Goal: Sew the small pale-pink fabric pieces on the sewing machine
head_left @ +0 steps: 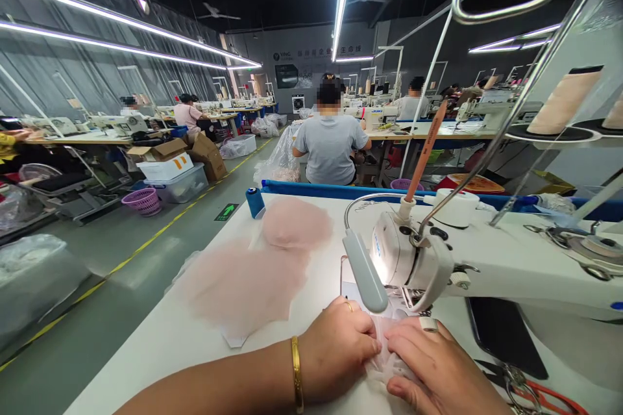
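- One white worktable (pixel 185 353) extended in front of you and supported the machine and materials.
- One person (pixel 331 149) in a grey shirt sat ahead of you, beyond the table's far edge, back toward you.
- One white sewing machine (pixel 496 265) occupied the right side of the table, its head lit near the needle area.
- Several pieces of pale pink fabric (pixel 243 285) lay to the left of the machine head, in two overlapping groups.
- Your left hand (pixel 338 347) was narrow, its thumb and curled fingers closed on the sheer fabric just in front of the needle area.
- Your right hand (pixel 431 356) was partly wide: the fingertips rested on the same fabric, and the thumb stood apart from them.
- The sheer fabric (pixel 384 363) was gathered in folds between your hands; its full outline was covered.
- One black flat device (pixel 506 337) lay to the right of your right hand, near orange-handled scissors (pixel 549 395).
- One grey elongated attachment (pixel 364 272) hung tilted beside the machine head, above your left hand.
- One blue thread spool (pixel 254 202) stood near the table's far left corner.
- One brown pencil (pixel 427 149) stood tilted, tip up, on top of the machine head.
- One gold bracelet (pixel 296 373) encircled your left wrist.
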`<state>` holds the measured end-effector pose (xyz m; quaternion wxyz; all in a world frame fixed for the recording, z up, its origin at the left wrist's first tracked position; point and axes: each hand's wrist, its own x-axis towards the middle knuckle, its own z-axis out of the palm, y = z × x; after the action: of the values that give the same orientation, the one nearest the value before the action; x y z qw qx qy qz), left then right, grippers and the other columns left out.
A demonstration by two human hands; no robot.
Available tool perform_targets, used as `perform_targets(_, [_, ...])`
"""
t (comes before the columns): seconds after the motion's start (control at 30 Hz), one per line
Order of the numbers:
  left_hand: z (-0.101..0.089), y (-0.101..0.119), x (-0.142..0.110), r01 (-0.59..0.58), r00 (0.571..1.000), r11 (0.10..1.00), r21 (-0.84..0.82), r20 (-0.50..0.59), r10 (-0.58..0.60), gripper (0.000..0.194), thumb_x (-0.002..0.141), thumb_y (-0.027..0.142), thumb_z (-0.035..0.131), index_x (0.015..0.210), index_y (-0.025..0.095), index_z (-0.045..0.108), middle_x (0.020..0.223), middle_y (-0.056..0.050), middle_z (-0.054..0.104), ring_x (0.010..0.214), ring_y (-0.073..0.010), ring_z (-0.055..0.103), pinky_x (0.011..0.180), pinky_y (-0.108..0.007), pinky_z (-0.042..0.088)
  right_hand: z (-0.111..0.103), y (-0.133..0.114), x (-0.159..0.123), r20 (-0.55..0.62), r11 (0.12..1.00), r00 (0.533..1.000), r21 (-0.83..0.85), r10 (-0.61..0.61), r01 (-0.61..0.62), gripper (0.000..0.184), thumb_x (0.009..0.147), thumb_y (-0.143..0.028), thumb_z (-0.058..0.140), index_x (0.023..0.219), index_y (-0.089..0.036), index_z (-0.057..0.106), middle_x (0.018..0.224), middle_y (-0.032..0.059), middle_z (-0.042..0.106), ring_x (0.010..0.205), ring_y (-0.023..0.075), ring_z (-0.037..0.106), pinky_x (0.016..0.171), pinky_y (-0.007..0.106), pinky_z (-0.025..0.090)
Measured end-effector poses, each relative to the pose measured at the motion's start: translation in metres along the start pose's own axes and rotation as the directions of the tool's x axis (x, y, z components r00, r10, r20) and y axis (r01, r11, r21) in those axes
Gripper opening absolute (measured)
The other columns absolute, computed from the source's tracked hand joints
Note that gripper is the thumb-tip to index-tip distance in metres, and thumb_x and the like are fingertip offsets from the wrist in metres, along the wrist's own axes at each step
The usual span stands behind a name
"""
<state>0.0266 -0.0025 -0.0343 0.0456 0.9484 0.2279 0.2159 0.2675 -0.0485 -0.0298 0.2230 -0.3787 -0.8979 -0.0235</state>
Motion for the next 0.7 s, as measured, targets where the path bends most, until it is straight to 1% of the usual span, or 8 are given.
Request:
perform_targets(0.17, [0.002,-0.007,0.004,0.027,1.0,0.998,-0.055,0.011,-0.027,0.005,0.094,0.018,0.072,0.089,0.018,0.073,0.094,-0.003,0.072,0.086,-0.019,0.064,0.08,-0.033,0.046,0.003,0.004,-0.001,-0.04,0.999,0.999,-0.05,0.009,-0.011,0.033,0.097,-0.053,0.072,0.111,-0.024,0.074,0.108,0.0073,0.082,0.086,0.0271,0.075,0.073,0.036,0.062])
perform_targets(0.3, [0.001,-0.013,0.008,0.074,0.997,0.993,-0.089,0.011,-0.073,0.008,0.095,0.019,0.071,0.087,0.019,0.072,0.094,-0.004,0.072,0.086,-0.0196,0.066,0.08,-0.031,0.048,0.005,0.003,-0.002,-0.056,0.998,0.998,-0.055,0.027,-0.03,0.057,0.083,-0.06,0.085,0.125,-0.024,0.071,0.12,0.0086,0.081,0.092,0.0299,0.077,0.078,0.038,0.064])
perform_targets(0.33, [0.001,-0.014,0.009,0.078,0.997,0.992,-0.101,0.009,-0.077,0.008,0.096,0.019,0.07,0.088,0.019,0.072,0.094,-0.004,0.072,0.087,-0.0199,0.066,0.081,-0.031,0.049,0.007,0.003,-0.002,-0.074,0.999,0.997,-0.048,0.016,-0.02,0.056,0.085,-0.056,0.083,0.129,-0.024,0.069,0.123,0.0086,0.08,0.096,0.0303,0.077,0.082,0.039,0.064])
perform_targets(0.4, [0.001,-0.017,0.011,0.075,0.997,0.986,-0.146,-0.006,-0.077,0.009,0.097,0.017,0.067,0.092,0.019,0.074,0.095,-0.004,0.072,0.089,-0.0203,0.067,0.083,-0.031,0.05,0.01,0.001,0.0,-0.124,1.0,0.992,-0.02,0.01,-0.013,0.035,0.096,-0.038,0.07,0.128,-0.024,0.068,0.119,0.007,0.081,0.1,0.0284,0.077,0.084,0.038,0.062])
perform_targets(0.43, [0.0,-0.018,0.012,0.077,0.997,0.981,-0.179,-0.014,-0.08,0.011,0.098,0.016,0.065,0.094,0.02,0.074,0.096,-0.004,0.072,0.089,-0.0202,0.067,0.084,-0.03,0.05,0.011,0.0,0.001,-0.148,1.0,0.989,0.006,0.029,-0.028,0.026,0.099,-0.028,0.061,0.124,-0.025,0.069,0.114,0.0056,0.081,0.098,0.0264,0.077,0.082,0.036,0.062])
perform_targets(0.47, [-0.001,-0.018,0.013,0.085,0.996,0.972,-0.218,-0.015,-0.09,0.014,0.099,0.014,0.062,0.095,0.02,0.075,0.095,-0.004,0.072,0.089,-0.0198,0.067,0.083,-0.029,0.051,0.012,-0.002,0.003,-0.168,0.997,0.984,0.038,0.066,-0.06,0.025,0.101,-0.021,0.053,0.119,-0.026,0.069,0.108,0.0041,0.081,0.093,0.0242,0.077,0.078,0.034,0.062])
perform_targets(0.6, [-0.011,-0.019,0.02,0.152,0.988,0.941,-0.303,0.045,-0.145,0.025,0.104,0.015,0.053,0.087,0.019,0.071,0.093,-0.003,0.07,0.086,-0.0181,0.065,0.079,-0.027,0.051,0.008,-0.006,0.01,-0.216,0.958,0.943,0.191,0.254,-0.214,0.025,0.108,-0.023,0.045,0.107,-0.029,0.069,0.093,-0.001,0.078,0.081,0.0191,0.074,0.069,0.029,0.06])
perform_targets(0.7, [-0.017,-0.017,0.023,0.147,0.989,0.947,-0.285,0.054,-0.137,0.027,0.104,0.016,0.052,0.084,0.019,0.068,0.094,-0.004,0.069,0.086,-0.0187,0.063,0.08,-0.028,0.051,0.004,-0.007,0.011,-0.251,0.949,0.93,0.235,0.268,-0.21,0.023,0.11,-0.024,0.045,0.106,-0.03,0.067,0.092,-0.0018,0.077,0.081,0.0174,0.073,0.07,0.027,0.058])
